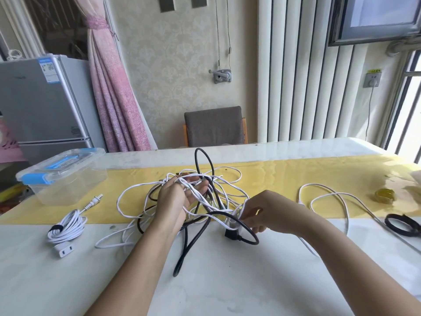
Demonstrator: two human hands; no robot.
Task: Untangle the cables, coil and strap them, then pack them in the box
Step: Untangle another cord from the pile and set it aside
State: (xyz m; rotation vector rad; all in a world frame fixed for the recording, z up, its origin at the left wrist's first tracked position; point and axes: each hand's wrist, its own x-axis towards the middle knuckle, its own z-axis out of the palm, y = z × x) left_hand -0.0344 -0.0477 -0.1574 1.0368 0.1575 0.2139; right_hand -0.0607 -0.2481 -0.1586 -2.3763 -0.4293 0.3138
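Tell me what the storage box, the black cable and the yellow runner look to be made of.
Storage box: clear hard plastic, glossy, with see-through walls and blue latches. Black cable: likely a rubbery or PVC jacket, smooth, bending in soft loops. Yellow runner: probably cloth, faintly patterned; its sheen may come from a clear cover.

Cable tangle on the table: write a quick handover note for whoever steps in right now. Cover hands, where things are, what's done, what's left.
Left hand: open, palm up, loops of the tangle draped over its fingers.
Right hand: pinches a white cable at the tangle's near right edge.
Done: one coiled cable, strapped, lies left of the tangle.
Box: far left, lid on, nothing visibly packed.
Left: separate the white and black cables, then coil and strap each. A spare strap lies at the right edge. Then open the box and pack everything.
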